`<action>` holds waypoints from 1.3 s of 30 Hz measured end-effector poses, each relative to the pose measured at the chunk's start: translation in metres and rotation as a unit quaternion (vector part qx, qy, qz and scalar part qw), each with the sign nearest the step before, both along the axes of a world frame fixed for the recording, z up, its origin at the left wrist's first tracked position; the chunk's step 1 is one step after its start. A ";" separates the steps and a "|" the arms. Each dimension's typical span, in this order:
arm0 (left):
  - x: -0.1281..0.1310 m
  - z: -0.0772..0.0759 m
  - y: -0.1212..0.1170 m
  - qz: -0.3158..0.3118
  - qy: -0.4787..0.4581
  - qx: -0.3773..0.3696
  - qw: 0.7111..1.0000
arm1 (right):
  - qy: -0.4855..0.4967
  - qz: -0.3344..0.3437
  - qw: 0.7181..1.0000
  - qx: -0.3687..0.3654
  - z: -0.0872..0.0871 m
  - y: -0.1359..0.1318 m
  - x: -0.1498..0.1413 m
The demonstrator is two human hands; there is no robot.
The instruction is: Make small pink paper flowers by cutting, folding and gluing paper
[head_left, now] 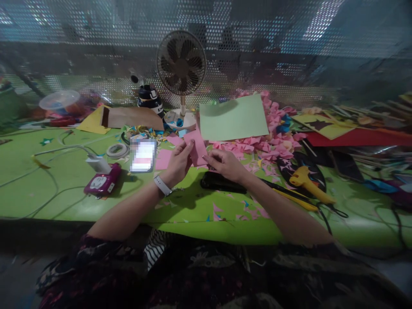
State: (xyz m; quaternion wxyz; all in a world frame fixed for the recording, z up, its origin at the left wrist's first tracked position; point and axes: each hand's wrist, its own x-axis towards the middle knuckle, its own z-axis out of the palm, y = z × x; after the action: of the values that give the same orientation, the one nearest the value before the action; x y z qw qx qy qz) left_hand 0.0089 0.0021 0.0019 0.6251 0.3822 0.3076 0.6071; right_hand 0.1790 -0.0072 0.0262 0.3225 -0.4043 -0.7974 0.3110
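Note:
A piece of pink paper (198, 150) is held up over the green table between my two hands. My left hand (180, 162) pinches its left side, thumb in front. At the lower right corner, the fingertips of my right hand (225, 163) grip the same paper. Another pink sheet (163, 159) lies beside my left wrist. Below my right hand rests a black stapler-like tool (222, 182), partly hidden by my forearm. Behind the hands, a pale green sheet (233, 118) leans on a heap of folded pink paper pieces (280, 137).
A fan (182, 64) and a dark bottle (149, 101) stand at the back. On the left are a lit phone (143, 155), a tape roll (117, 150) and a purple power adapter (102, 180) with cables. A yellow glue gun (309, 182) lies right. Pink scraps (217, 210) litter the front.

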 end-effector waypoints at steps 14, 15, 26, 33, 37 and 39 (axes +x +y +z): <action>-0.022 0.002 0.004 -0.208 0.232 0.051 0.949 | 0.010 -0.028 1.000 0.004 0.006 0.002 0.006; -0.022 0.002 0.004 -0.206 0.231 0.061 0.949 | 0.008 -0.025 1.000 -0.002 0.006 0.002 0.006; -0.022 0.004 0.005 -0.203 0.262 0.060 0.942 | -0.080 0.018 0.997 -0.002 0.011 0.008 0.016; -0.024 0.006 0.004 -0.216 0.279 0.082 0.932 | -0.084 0.056 0.994 -0.032 0.015 0.008 0.018; -0.032 0.008 0.009 -0.219 0.286 0.070 0.930 | -0.092 0.021 0.995 -0.012 0.019 0.011 0.024; -0.038 0.011 0.013 -0.208 0.281 0.057 0.935 | -0.066 0.005 0.998 -0.019 0.024 0.013 0.031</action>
State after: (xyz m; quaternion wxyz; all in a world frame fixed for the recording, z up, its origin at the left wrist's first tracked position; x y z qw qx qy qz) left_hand -0.0288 0.0156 0.0129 0.6024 0.6277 0.3491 0.3480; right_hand 0.2101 0.0060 0.0503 0.2602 -0.4255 -0.8130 0.3004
